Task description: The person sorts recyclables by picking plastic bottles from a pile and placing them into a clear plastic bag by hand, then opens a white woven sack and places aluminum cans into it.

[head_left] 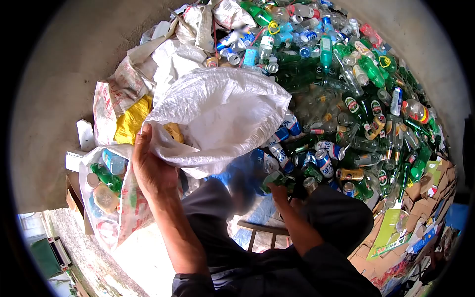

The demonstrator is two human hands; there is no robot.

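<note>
My left hand is closed on the near left rim of a white woven sack. The sack's mouth gapes wide, and its inside looks white and bare where I can see it. Low between my knees, my right hand is closed around a small green drink container; whether it is a can or a bottle is unclear. Just beyond that hand lie blue and white beer cans at the near edge of a heap. Some fingers of my right hand are hidden.
The heap of green glass bottles, plastic bottles and cans spreads across the right and back. A clear bag of bottles stands at my left. Flattened cardboard lies at the right. Part of a wooden stool shows beneath me.
</note>
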